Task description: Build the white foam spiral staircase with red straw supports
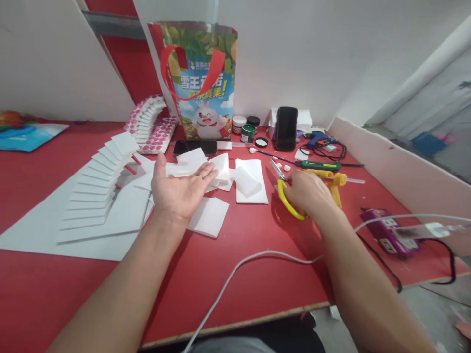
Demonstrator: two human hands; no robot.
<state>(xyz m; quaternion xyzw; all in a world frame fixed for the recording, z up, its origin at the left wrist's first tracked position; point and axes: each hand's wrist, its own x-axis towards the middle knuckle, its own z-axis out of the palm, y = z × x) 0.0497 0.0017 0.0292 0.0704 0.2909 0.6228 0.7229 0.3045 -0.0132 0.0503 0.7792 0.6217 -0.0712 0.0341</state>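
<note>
My left hand [180, 189] is palm up with its fingers stretched out and nothing in it. Beneath and around it lie loose white paper pieces [209, 215]. My right hand [307, 191] is closed on the yellow handle of a pair of scissors [289, 203], whose blades point away to the upper left. Just beyond that hand is a yellow glue gun [334, 184], partly hidden by it. Between the hands a folded white sheet [253, 193] rests on the red table. To the left stands a curved stepped row of white foam-board pieces [97, 179].
A bright carrier bag [206, 93] stands at the back. Before it are a flat phone [195, 147] and paint jars [248, 133]; another phone [286, 128] stands upright. A purple power strip [390, 233] lies right. A white cable [239, 267] crosses the table front [279, 289].
</note>
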